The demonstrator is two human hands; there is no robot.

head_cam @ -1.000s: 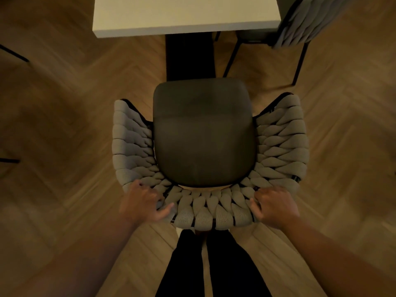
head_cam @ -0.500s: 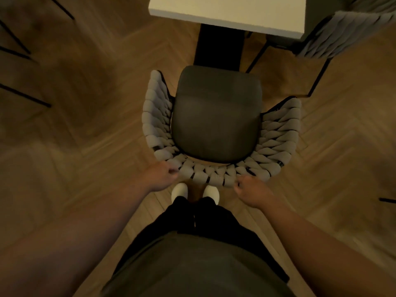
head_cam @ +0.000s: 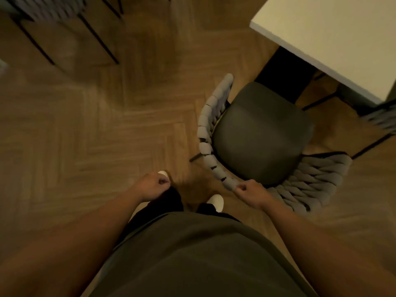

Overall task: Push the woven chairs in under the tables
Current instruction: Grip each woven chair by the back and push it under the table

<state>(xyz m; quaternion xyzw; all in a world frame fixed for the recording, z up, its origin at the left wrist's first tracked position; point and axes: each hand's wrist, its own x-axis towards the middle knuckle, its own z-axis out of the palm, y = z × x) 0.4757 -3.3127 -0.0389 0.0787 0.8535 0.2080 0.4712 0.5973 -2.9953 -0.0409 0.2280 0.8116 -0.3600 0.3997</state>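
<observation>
Standing on herringbone wood-plank flooring (head_cam: 90, 133), a person looks down at a grey rope-woven armchair with a dark padded seat (head_cam: 257, 136) to their front-right. Chair sits angled toward a white rectangular table top (head_cam: 334, 37); seat's front edge is just beside the table's black pedestal base (head_cam: 285, 71), w/ most of the seat out from under the top.

Right hand (head_cam: 250, 192) is curled loosely, fingertips (head_cam: 239, 188) at the near end of the chair's woven backrest rim. View is blurry there, so it may be touching or just off the weave; can't tell if anything is gripped. Left hand (head_cam: 152, 185) hangs well apart from the chair, on its far-left side, fingers curled in a loose fist, holding nothing.

Between the hands and near the chair's back, two white shoe tips (head_cam: 216, 201) show below black trousers (head_cam: 171, 200), w/ an olive shirt front (head_cam: 192, 254) filling the bottom of the view.

Beyond the chair to the right, part of a second grey woven chair w/ thin black legs (head_cam: 383, 118) pokes out beside the table. Far from the chair at upper left, black metal legs of other furniture (head_cam: 94, 37) are smeared by motion.
</observation>
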